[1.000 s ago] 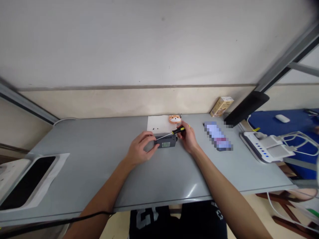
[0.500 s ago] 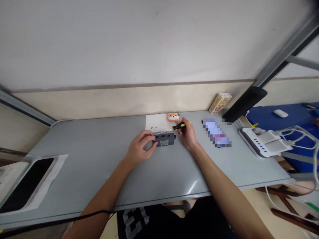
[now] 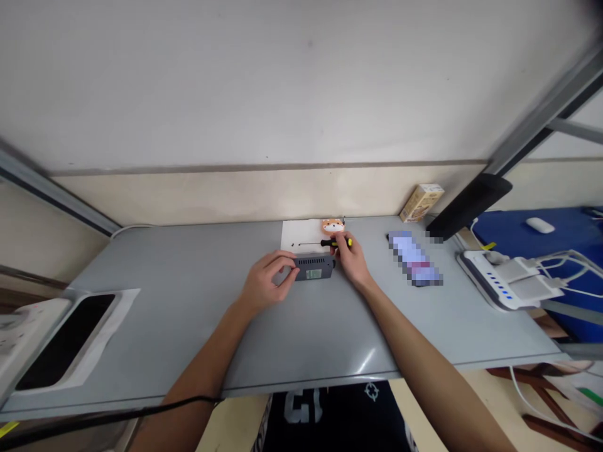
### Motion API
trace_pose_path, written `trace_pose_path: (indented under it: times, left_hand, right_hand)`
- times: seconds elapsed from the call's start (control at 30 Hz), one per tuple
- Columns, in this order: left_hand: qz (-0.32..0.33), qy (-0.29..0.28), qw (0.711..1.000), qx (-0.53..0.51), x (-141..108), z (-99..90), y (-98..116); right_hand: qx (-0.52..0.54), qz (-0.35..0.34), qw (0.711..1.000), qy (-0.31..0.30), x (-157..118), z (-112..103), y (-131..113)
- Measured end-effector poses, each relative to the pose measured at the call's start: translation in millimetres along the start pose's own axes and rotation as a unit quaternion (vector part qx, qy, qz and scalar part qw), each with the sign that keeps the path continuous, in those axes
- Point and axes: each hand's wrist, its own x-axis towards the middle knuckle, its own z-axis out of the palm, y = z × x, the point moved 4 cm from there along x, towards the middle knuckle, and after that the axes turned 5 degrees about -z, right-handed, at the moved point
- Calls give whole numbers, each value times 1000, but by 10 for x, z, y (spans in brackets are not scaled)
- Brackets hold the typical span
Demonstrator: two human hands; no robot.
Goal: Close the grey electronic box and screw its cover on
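My left hand [image 3: 269, 280] grips the left end of a dark grey box-shaped device [image 3: 324, 269] with a row of vent slots and a pale label. Between the fingers of my right hand [image 3: 350, 258] is a black and yellow screwdriver [image 3: 328, 243], its thin shaft pointing left. The tip is over a white sheet of paper [image 3: 301, 229], close to small dark screws [image 3: 293, 245]; whether it touches one I cannot tell. An orange and white animal-face case [image 3: 332, 226] lies on the paper's right side, just behind my right hand.
On the grey desk [image 3: 188, 263], a phone [image 3: 414, 258] with a blurred screen lies to the right. Behind it stand a small carton [image 3: 421, 202] and a black upright object [image 3: 466, 210]. A power strip [image 3: 494, 282] with plugs sits at the right edge; a black tablet-like slab [image 3: 68, 342] lies left.
My right hand has lowered the screwdriver from above the device's top edge to the paper, where its tip is near the screws. My left hand keeps its hold. The view has shifted slightly.
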Motion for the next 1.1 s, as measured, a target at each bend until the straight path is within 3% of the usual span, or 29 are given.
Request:
trace_pose_path:
  times: [0.23, 0.4, 0.67, 0.8, 1.1]
  left_hand:
    - [-28, -41, 999, -22, 27, 25, -7]
    - [1, -4, 1000, 24, 129, -5, 92]
    - [112, -75, 982, 130, 438, 302, 414]
    - [112, -51, 983, 138, 350, 413, 361]
    - [102, -5, 987, 123, 244, 387, 328]
  right_hand:
    - [140, 87, 984, 65, 75, -144, 53]
    - [237, 105, 959, 110, 102, -250, 62]
    - [268, 78, 946, 162, 114, -486, 2]
    - [279, 88, 943, 156, 137, -516, 25]
    - [246, 105, 948, 175, 146, -505, 83]
